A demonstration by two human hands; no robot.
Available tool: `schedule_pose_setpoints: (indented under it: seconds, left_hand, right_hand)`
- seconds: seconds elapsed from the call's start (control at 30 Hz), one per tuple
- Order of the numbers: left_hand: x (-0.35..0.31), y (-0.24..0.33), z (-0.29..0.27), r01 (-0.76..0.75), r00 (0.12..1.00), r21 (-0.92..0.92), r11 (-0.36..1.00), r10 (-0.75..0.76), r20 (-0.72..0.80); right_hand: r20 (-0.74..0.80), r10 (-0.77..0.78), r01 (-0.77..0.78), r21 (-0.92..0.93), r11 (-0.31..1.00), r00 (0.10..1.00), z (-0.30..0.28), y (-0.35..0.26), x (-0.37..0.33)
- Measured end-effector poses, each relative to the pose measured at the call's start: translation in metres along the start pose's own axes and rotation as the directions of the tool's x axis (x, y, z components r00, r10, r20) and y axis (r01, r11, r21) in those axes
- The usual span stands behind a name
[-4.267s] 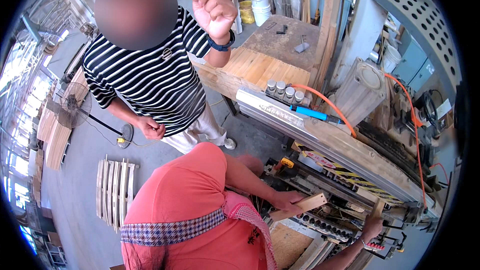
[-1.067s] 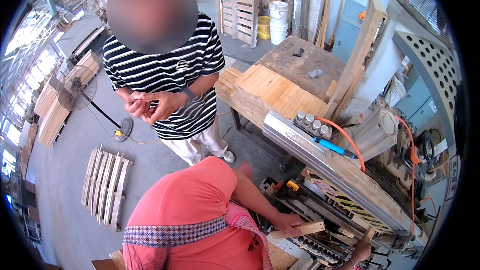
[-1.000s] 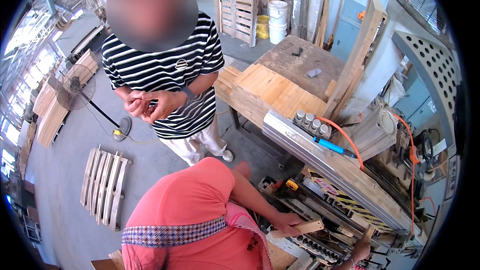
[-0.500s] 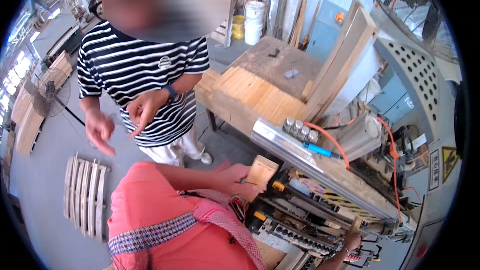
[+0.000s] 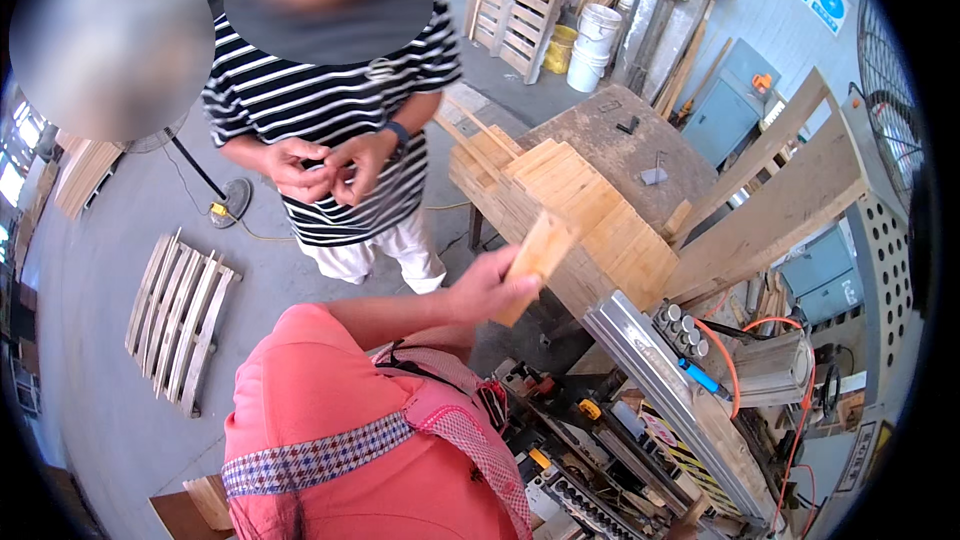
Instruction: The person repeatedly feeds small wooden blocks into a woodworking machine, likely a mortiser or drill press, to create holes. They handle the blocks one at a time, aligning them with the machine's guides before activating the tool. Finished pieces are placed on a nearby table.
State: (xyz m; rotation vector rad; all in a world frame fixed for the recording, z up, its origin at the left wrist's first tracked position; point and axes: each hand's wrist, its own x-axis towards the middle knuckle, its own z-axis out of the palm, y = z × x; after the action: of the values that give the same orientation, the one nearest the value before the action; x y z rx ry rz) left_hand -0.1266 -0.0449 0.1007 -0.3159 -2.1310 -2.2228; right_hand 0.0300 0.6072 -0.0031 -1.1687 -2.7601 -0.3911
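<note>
My left hand (image 5: pixel 492 285) is closed around a short, flat wooden board (image 5: pixel 543 252), held up and tilted in front of me. The thumb presses on its face, and the board's upper end overlaps the view of a stack of wooden boards (image 5: pixel 590 202) on the table. Below the hand lies a machine (image 5: pixel 590 500) with black parts, yellow knobs and a metal fence (image 5: pixel 650 350). My right hand does not show at the lower edge.
A person in a striped shirt (image 5: pixel 335 130) stands across from me, hands together. A slatted pallet (image 5: pixel 180 320) lies on the floor at left, near a fan's round base (image 5: pixel 230 202). Tall boards (image 5: pixel 780 210) lean at right, beside an orange hose (image 5: pixel 735 370).
My left hand has lifted the board up and away from the machine. My right hand has dropped out of the lower edge. The other person's hands have come together; the view has shifted.
</note>
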Motion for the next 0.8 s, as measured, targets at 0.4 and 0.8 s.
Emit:
schedule_pose_setpoints:
  seconds: [0.4,0.8]
  left_hand:
    - [0.215,-0.068,-0.16,0.156,0.926,0.395,0.905,0.005,-0.379]
    - [0.337,-0.219,-0.207,0.441,0.885,0.447,0.778,-0.297,-0.358]
  right_hand:
    - [-0.079,0.063,-0.059,0.055,0.997,0.995,-0.005,0.005,-0.007]
    - [0.137,0.111,-0.135,0.181,0.974,0.984,-0.059,-0.024,-0.115]
